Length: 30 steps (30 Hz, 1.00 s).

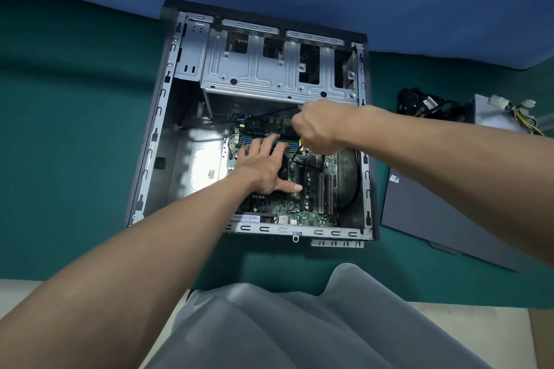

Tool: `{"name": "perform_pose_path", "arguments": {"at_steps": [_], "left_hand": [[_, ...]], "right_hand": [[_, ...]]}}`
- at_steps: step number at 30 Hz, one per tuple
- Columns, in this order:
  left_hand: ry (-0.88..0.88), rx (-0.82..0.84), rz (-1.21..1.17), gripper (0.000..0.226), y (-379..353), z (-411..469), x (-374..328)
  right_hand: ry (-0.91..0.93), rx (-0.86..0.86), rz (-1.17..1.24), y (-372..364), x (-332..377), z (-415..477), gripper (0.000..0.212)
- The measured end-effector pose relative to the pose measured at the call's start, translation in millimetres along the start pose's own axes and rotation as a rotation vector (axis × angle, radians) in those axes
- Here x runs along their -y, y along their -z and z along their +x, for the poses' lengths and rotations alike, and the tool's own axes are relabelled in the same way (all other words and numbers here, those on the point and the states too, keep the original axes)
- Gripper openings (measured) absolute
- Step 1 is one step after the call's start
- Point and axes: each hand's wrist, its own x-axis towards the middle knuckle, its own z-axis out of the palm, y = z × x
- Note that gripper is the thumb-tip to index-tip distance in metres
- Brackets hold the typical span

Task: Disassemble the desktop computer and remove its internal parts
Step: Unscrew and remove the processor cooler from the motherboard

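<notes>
Inside the open computer case (156,135) on the green worktop (75,129), a person's left hand (263,168) rests flat, grip released, on the motherboard (311,213); the right hand (320,126) clenches a slim tool (296,150).

Both arms outstretched — left grip (263,166) flat, fingers spread; right grip (319,126) curled in fist

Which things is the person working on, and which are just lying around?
In the job: computer case, motherboard, left hand resting on the black cooler, right hand gripping a tool.
Lying about: power supply, side panel, cable bundle.
</notes>
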Motion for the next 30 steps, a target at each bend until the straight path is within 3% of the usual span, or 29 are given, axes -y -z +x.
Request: {"name": "perform_pose_path", "arguments": {"at_steps": [4, 7, 10, 13, 15, 21, 26, 30], "left_hand": [[0.000, 0.004, 0.000, 0.105, 1, -1, 0], [-0.007, 0.003, -0.007, 0.103, 2, -2, 1], [-0.002, 0.007, 0.003, 0.106, 2, -2, 0], [-0.007, 0.002, -0.003, 0.103, 3, -2, 0], [-0.010, 0.000, -0.006, 0.103, 2, -3, 0], [-0.003, -0.011, 0.000, 0.103, 1, -2, 0], [-0.003, -0.018, 0.009, 0.104, -1, 0, 0], [-0.001, -0.006, 0.025, 0.110, -2, 1, 2]], "right_hand": [[0.097, -0.097, -0.007, -5, 4, -3, 0.040], [0.086, -0.082, 0.146, -9, 0, 3, 0.039], [-0.143, -0.061, 0.435, -10, 0, 7, 0.048], [-0.338, 0.090, 0.596, -6, -2, 8, 0.036], [-0.332, 0.123, 0.487, -4, -1, 8, 0.032], [-0.107, 0.003, 0.082, -6, 1, 3, 0.032], [0.200, -0.103, -0.212, -10, -1, -9, 0.039], [0.327, -0.153, -0.280, -15, 5, -5, 0.030]]}}
